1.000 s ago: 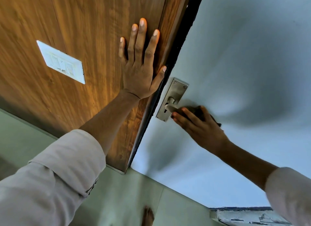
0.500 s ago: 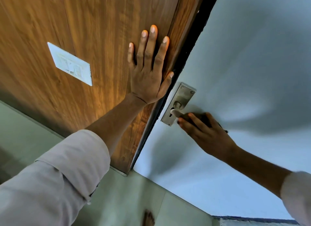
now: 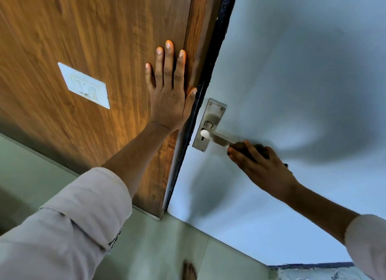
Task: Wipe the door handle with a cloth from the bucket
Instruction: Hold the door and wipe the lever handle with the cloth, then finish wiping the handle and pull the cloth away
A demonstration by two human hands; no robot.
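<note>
A metal lever door handle (image 3: 219, 138) on a steel backplate (image 3: 210, 125) sits on the pale blue door (image 3: 302, 71). My right hand (image 3: 261, 165) is closed around a dark cloth (image 3: 260, 149) at the far end of the lever, covering that end. The part of the lever near the backplate is bare. My left hand (image 3: 169, 92) lies flat with fingers spread on the brown wooden panel (image 3: 94, 39), just left of the door's dark edge. The bucket is out of view.
A white switch plate (image 3: 84, 85) is set in the wooden panel to the left of my left hand. Pale green floor tiles (image 3: 156, 248) lie below, with a bare foot (image 3: 189, 270) at the bottom edge.
My right hand with the cloth has slid along the lever away from the backplate, uncovering the inner part of the handle. My left hand stays flat on the wood.
</note>
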